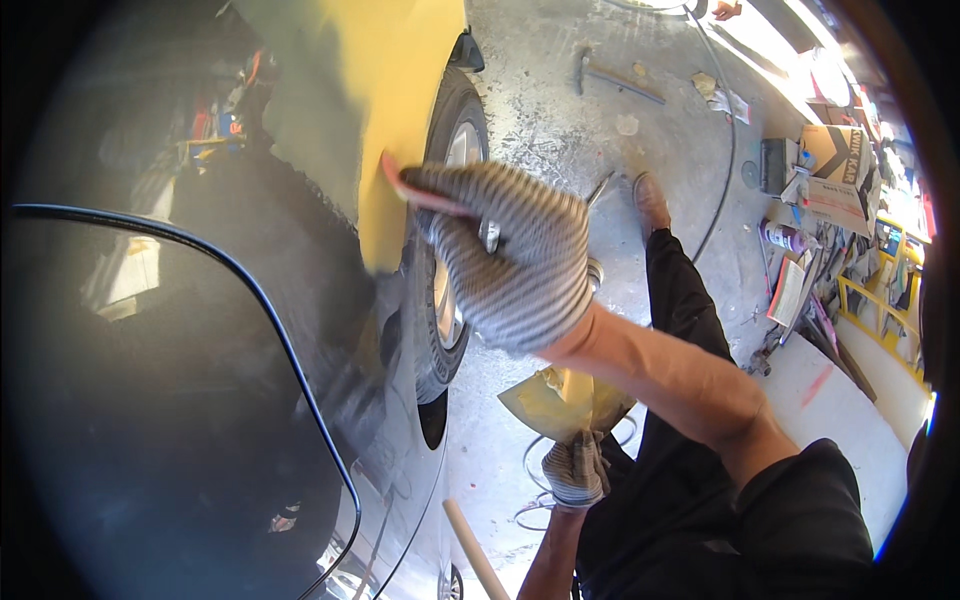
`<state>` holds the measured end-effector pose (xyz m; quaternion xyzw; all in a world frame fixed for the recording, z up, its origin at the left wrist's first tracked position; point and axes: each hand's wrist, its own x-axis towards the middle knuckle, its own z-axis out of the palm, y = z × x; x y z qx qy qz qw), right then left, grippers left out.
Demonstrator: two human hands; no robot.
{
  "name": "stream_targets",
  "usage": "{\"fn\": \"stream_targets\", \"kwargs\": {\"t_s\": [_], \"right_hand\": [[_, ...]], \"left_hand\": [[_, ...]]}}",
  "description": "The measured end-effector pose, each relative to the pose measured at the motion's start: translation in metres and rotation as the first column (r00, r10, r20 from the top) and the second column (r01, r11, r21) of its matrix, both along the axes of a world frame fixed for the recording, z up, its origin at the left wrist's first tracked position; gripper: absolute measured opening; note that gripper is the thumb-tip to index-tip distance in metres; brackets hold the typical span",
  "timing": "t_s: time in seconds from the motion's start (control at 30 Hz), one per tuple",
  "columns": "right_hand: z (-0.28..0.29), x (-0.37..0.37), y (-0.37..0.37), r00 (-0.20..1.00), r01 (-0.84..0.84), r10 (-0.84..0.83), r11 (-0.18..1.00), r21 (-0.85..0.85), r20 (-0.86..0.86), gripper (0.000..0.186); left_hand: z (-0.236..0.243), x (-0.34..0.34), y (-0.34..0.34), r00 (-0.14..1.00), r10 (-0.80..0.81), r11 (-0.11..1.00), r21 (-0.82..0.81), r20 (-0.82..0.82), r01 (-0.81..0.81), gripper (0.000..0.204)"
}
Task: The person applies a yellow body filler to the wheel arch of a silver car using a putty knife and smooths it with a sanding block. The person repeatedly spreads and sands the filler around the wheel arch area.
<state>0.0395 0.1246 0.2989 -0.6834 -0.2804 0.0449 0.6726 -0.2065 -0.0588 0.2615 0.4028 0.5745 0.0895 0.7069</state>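
Grey floor (610,125) lies beyond the gloved right hand (518,245), which pinches a pinkish spreader (392,175), partly hidden by the grip, at a yellow patch (400,90) on a car panel (305,110); contact is unclear. Behind that hand, a wheel (434,350) is partly blocked. Below it, the gloved left hand (577,470) clutches a yellow-smeared sheet (530,403), fingers hard to make out

The wheel (443,308) stood behind the right fingers (455,187). A hammer (625,83) lay beyond them, a box (838,190) far right.
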Motion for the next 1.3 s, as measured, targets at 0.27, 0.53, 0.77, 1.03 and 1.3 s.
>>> {"fn": "stream_targets", "kwargs": {"t_s": [0.27,0.53,0.77,1.03,1.3], "right_hand": [[0.013,-0.057,-0.035,0.982,-0.164,0.166,0.986,-0.031,0.089,0.037],[-0.028,0.014,-0.064,0.965,-0.249,0.245,0.968,-0.026,-0.091,0.033],[-0.086,0.18,-0.005,0.731,-0.054,0.115,0.992,0.112,-0.673,0.02],[-0.111,0.243,0.064,0.74,-0.056,-0.001,0.996,-0.064,-0.673,0.021],[-0.117,0.263,0.08,0.858,-0.079,-0.07,0.961,-0.266,-0.509,0.02]], "left_hand": [[-0.007,-0.009,-0.007,0.987,-0.163,0.941,0.302,0.019,0.149,0.025],[0.002,0.017,-0.006,0.995,-0.07,0.994,0.079,-0.074,0.076,0.031],[0.004,0.067,-0.013,0.992,-0.026,0.997,0.075,-0.121,0.035,0.031],[-0.001,0.122,-0.016,0.995,0.059,0.998,-0.017,-0.076,-0.061,0.026],[-0.001,0.132,-0.009,0.995,0.06,0.998,-0.021,-0.078,-0.062,0.024]]}}
